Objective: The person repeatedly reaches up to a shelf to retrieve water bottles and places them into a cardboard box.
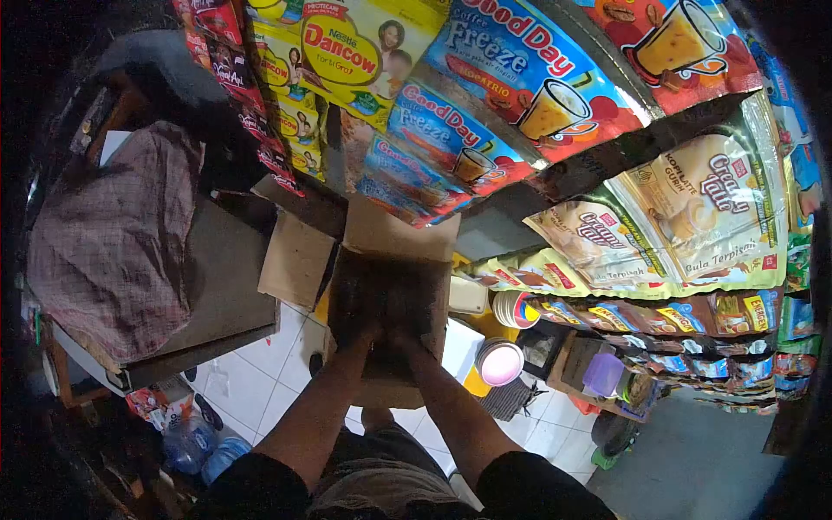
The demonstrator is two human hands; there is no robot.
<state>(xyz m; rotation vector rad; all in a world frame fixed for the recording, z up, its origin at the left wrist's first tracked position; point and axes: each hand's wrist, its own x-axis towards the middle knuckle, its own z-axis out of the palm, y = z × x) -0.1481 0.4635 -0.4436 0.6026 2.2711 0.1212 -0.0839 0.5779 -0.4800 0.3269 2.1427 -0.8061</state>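
Note:
An open cardboard box stands in front of me with its flaps folded outward. Both my forearms reach down into it. My left hand is inside on the left, and my right hand is close beside it on the right. Deep shadow hides the fingers of both, so what they touch or hold does not show. The box's left flap sticks out to the side.
Coffee and milk sachet strips hang overhead and to the right. A checked cloth drapes over a surface at left. Stacked cups stand right of the box. Plastic bottles lie on the tiled floor at lower left.

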